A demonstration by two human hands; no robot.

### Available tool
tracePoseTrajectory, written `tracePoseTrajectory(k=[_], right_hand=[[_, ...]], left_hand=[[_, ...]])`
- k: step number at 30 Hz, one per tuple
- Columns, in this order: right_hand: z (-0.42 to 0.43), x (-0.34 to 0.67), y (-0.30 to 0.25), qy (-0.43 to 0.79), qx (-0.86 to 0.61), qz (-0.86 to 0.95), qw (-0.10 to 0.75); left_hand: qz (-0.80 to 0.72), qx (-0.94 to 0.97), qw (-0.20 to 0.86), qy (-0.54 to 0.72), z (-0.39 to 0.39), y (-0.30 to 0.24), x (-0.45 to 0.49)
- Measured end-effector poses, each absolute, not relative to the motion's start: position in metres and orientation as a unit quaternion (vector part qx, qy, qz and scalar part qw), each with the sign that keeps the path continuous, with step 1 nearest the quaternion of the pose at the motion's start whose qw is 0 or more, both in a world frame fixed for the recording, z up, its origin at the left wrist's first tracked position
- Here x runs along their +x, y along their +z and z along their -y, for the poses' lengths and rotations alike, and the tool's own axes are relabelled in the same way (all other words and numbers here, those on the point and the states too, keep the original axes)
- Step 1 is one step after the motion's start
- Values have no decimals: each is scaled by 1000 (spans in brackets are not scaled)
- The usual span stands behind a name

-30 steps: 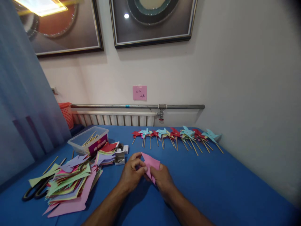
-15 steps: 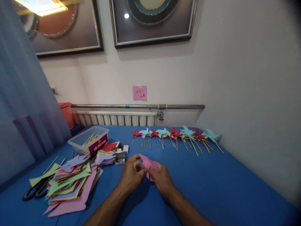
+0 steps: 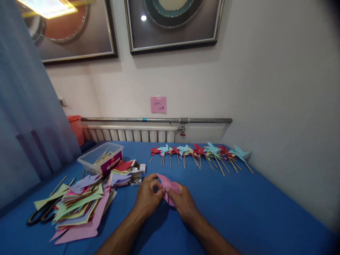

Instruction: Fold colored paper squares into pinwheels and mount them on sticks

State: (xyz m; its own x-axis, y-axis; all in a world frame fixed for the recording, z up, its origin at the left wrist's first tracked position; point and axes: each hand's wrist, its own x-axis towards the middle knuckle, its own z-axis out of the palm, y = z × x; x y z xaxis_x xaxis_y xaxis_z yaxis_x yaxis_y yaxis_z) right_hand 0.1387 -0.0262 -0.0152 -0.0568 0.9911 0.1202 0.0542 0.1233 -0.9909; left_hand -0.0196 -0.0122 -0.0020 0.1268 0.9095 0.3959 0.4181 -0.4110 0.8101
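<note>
A piece of pink paper (image 3: 170, 184), curved over at its edges, is held between both hands above the blue table. My left hand (image 3: 149, 194) pinches its left side with thumb and fingers. From the right, my right hand (image 3: 183, 202) grips the paper, its thumb pressed near the middle. Whether a pin sits between the fingertips is hidden. Just left of my left hand stand two small open boxes (image 3: 136, 178) with tiny shiny bits inside. Beyond the hands lies a row of finished paper pinwheels (image 3: 198, 150) on wooden sticks.
A stack of cut coloured paper (image 3: 79, 207) lies at the left, partly over black-handled scissors (image 3: 39, 214). Behind it stands a clear plastic tub (image 3: 89, 161) holding wooden sticks (image 3: 103, 156). A pipe (image 3: 127, 120) runs along the wall; a blue curtain (image 3: 29, 106) hangs at left.
</note>
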Motion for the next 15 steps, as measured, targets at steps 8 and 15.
tracePoseTrajectory(k=[8,15], right_hand=[[30,133,-5,502,-462,543,490],[21,136,-19,480,-477,518,523]], left_hand=[[-477,709,241,460,13,0,-19],[-475,650,314,504,9,4,-22]])
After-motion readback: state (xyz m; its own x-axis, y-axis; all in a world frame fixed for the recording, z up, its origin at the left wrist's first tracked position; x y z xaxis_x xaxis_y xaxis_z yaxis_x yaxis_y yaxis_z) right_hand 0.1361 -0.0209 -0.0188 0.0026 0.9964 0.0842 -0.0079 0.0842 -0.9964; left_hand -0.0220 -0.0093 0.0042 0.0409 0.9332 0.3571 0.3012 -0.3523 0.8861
